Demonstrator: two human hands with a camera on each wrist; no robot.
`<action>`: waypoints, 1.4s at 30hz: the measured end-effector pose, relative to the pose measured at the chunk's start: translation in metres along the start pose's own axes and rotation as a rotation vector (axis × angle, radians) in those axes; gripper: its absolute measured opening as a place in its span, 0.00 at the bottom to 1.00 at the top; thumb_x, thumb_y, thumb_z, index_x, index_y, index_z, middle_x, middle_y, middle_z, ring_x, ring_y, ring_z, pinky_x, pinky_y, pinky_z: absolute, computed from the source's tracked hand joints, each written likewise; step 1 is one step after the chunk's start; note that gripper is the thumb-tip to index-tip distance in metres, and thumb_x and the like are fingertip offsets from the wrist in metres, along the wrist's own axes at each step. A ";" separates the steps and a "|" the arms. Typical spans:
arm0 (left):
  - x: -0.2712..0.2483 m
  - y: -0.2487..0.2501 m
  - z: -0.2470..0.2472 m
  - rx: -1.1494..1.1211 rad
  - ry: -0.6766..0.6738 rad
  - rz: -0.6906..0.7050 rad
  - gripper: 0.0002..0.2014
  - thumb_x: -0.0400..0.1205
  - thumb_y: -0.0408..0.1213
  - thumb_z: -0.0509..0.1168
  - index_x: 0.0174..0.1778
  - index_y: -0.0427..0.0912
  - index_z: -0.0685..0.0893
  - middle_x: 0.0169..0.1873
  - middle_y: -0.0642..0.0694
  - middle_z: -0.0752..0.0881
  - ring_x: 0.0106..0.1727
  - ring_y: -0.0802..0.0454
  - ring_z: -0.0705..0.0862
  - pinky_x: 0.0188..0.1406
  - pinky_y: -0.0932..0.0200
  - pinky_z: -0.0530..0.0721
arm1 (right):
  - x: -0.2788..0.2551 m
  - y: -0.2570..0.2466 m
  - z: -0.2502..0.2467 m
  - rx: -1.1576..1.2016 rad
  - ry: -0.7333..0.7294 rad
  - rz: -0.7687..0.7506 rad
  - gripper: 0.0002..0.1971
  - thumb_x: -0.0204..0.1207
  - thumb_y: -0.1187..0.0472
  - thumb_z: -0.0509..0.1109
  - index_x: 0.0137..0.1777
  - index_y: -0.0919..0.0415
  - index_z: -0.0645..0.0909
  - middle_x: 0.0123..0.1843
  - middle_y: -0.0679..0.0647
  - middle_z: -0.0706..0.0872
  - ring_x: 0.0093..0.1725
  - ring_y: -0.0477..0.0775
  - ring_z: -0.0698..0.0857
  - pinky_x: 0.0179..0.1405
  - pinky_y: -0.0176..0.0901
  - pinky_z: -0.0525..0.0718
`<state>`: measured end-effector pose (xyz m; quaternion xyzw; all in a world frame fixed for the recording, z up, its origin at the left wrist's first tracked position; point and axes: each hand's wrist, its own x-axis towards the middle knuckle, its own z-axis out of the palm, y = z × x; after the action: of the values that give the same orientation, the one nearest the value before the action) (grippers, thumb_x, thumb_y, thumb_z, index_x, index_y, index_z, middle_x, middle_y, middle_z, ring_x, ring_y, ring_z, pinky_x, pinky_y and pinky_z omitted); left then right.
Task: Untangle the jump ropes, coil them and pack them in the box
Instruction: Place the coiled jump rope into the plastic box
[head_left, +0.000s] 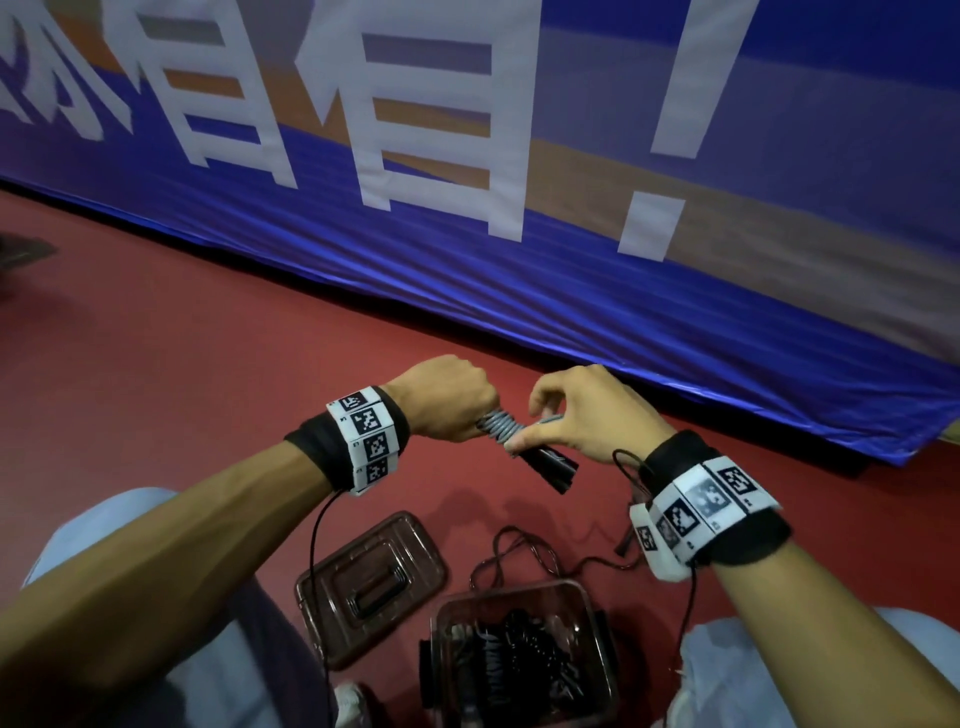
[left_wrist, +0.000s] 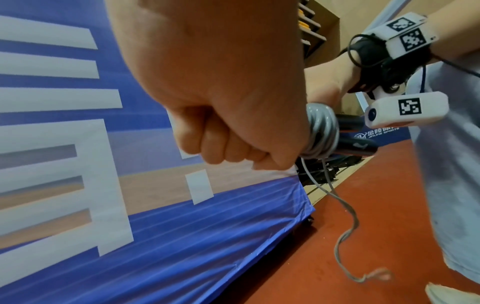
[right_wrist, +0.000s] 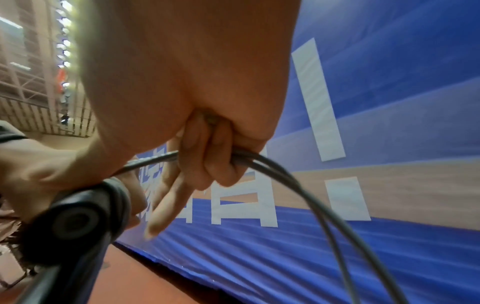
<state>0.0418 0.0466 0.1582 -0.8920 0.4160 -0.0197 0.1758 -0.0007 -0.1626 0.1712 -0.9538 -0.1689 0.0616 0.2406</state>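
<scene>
My left hand (head_left: 452, 402) is a fist around the black handles (head_left: 550, 465) of a grey jump rope, held above the red floor. Grey rope (head_left: 501, 428) is wound in tight turns round the handles next to the fist. My right hand (head_left: 576, 415) pinches the grey rope just right of that coil. In the right wrist view, curled fingers (right_wrist: 221, 162) grip two strands of grey rope (right_wrist: 311, 195), and a handle end (right_wrist: 72, 222) faces the camera. In the left wrist view the coil (left_wrist: 322, 131) shows beside the fist (left_wrist: 233, 127), and a loose rope tail (left_wrist: 345, 236) hangs down.
A clear plastic box (head_left: 597, 613) with a coiled black rope inside stands on the floor between my knees. Its lid (head_left: 415, 540) lies to the left. A dark rope (head_left: 524, 548) lies loose behind the box. A blue banner (head_left: 571, 312) runs along the far side.
</scene>
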 end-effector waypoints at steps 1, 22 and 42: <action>0.000 -0.001 -0.002 0.028 0.028 0.013 0.15 0.83 0.50 0.60 0.44 0.44 0.86 0.37 0.43 0.89 0.38 0.35 0.87 0.34 0.50 0.78 | 0.000 0.001 0.001 0.073 -0.054 -0.007 0.35 0.50 0.19 0.77 0.46 0.47 0.89 0.38 0.44 0.90 0.39 0.44 0.87 0.42 0.49 0.87; -0.028 -0.003 -0.021 -0.387 0.717 0.091 0.05 0.74 0.40 0.68 0.36 0.43 0.83 0.25 0.51 0.81 0.23 0.45 0.79 0.19 0.54 0.75 | -0.001 -0.012 0.005 1.041 -0.674 -0.146 0.38 0.67 0.25 0.74 0.48 0.66 0.90 0.18 0.55 0.67 0.22 0.61 0.56 0.28 0.56 0.53; -0.004 0.017 -0.013 -0.553 0.233 -0.793 0.11 0.80 0.47 0.65 0.39 0.45 0.75 0.35 0.46 0.82 0.37 0.38 0.81 0.37 0.52 0.74 | 0.018 -0.041 0.038 1.651 0.019 0.439 0.21 0.94 0.53 0.49 0.43 0.63 0.74 0.24 0.52 0.73 0.12 0.41 0.57 0.10 0.32 0.55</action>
<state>0.0238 0.0355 0.1655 -0.9866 0.0510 -0.0735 -0.1362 -0.0037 -0.1058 0.1568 -0.4843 0.1209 0.2023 0.8426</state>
